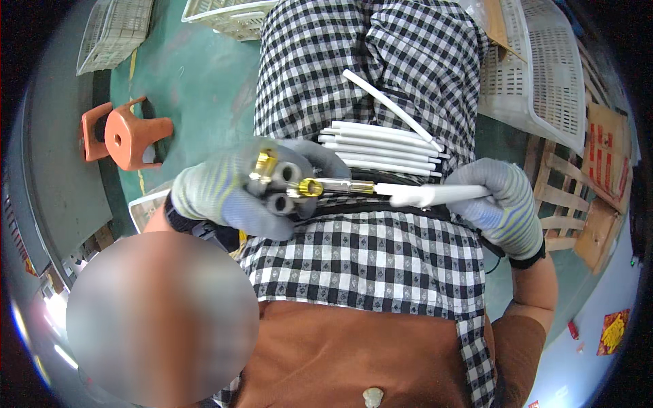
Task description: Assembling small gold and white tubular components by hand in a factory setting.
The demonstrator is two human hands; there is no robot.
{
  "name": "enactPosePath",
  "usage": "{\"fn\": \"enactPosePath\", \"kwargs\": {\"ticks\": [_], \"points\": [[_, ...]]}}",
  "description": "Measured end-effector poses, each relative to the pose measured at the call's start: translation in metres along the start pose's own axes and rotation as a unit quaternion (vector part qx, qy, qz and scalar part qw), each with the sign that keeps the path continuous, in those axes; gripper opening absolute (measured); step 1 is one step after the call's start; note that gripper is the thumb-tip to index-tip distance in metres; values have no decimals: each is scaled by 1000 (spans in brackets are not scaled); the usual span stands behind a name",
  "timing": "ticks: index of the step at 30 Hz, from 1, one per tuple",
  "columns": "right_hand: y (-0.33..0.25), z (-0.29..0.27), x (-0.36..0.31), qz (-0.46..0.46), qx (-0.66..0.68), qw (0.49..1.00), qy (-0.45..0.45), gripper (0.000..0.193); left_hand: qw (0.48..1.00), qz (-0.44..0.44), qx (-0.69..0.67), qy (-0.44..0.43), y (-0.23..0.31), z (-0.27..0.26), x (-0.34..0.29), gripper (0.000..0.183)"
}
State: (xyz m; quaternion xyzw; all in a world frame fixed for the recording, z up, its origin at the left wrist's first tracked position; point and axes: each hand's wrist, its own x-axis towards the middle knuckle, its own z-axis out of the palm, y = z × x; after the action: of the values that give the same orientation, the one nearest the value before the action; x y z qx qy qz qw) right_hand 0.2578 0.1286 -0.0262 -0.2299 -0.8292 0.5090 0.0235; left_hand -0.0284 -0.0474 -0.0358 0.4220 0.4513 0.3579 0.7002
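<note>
Both my hands wear grey knit gloves with pale stripes. My left hand [238, 194] is closed around a cluster of metal fittings [309, 188] with gold-coloured ends and grey hollow parts; motion blurs some of them. From this cluster a silver rod with a gold tip [343, 185] points right. Between the fingers of my right hand [500, 207] are white tubes [435, 196], one with its end at the gold tip; whether it is pushed on I cannot tell. More white tubes [384, 146] lie side by side on the black-and-white checked apron [313, 75], with one slanting above them.
Two orange stools [126, 139] are on the green floor [197, 81] to the left. White plastic crates [534, 75] stand at the far right and far left. Wooden slats [561, 197] and brown cardboard [609, 156] are at the right. A grey panel [68, 149] borders the left side.
</note>
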Motion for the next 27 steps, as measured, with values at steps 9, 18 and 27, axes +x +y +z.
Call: {"fn": "enactPosePath", "kwargs": {"ticks": [9, 18, 27], "points": [[-6, 15, -2, 60, 72, 996, -1, 17, 952, 90, 285, 64, 6, 25, 2, 29], [-4, 12, 10, 324, 401, 852, -89, 21, 915, 103, 389, 20, 17, 20, 9, 38], [1, -17, 7, -95, -320, 931, 147, 22, 975, -63, 185, 103, -7, 13, 10, 26]]}}
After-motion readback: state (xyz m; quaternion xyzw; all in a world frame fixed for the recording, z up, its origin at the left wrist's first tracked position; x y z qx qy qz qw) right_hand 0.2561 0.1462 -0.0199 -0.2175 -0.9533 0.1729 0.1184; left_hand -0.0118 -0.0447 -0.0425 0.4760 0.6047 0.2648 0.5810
